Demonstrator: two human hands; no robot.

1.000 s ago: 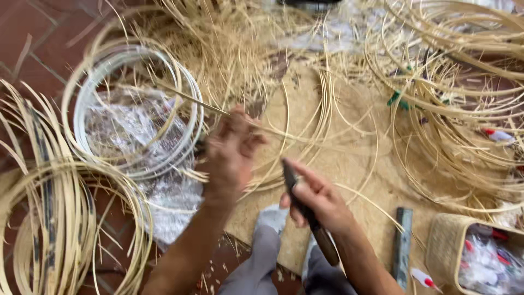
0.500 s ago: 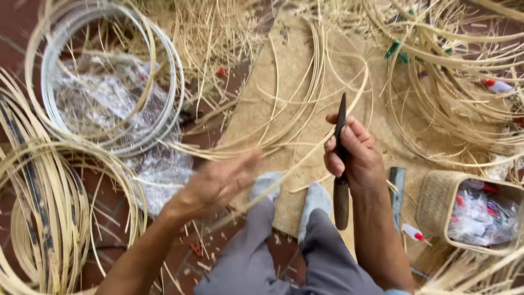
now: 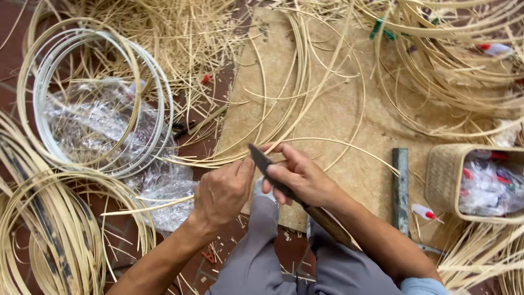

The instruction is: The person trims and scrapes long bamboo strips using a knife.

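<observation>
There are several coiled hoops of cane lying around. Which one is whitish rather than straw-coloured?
The whitish hoop at upper left, lying around crinkled clear plastic. The straw-coloured coils at lower left and the loops at upper right are tan.

Two bare hands are counted over the flat tan board (image 3: 349,125): the left hand (image 3: 221,194) and the right hand (image 3: 300,177). One dark-bladed knife with a wooden handle (image 3: 262,161) is seen between them. One grey metal bar (image 3: 401,188) is counted at the board's right edge, and one woven rattan basket (image 3: 445,180) just beyond it. Left of the board, one white wire hoop bundle (image 3: 158,104) is noted. The loose cane strips cannot be counted.
</observation>
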